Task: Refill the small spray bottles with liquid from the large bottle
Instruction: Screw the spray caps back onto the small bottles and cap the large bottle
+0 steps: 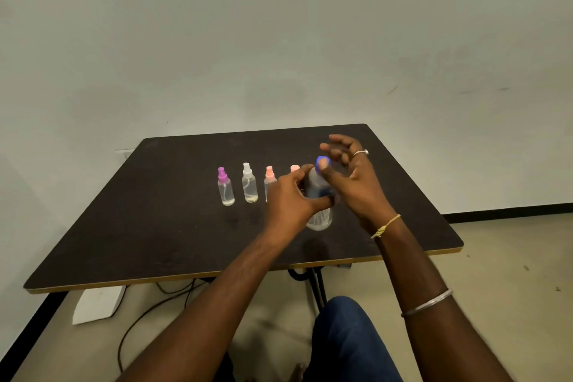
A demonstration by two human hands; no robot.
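Head view: with left hand [291, 197] curled round large clear plastic bottle [321, 218], close spread right hand [352, 178] — thumb touching round blue cap [318, 160] — and twist steadily, bottle upright.

The table [155, 211] had a dark, matt, wood-look top. The small spray bottles [250, 187] and the large bottle [321, 217] were clear, glossy plastic. The ring [361, 152] and bangle [428, 304] looked like shiny metal; the wrist thread [387, 225] was yellow cord.
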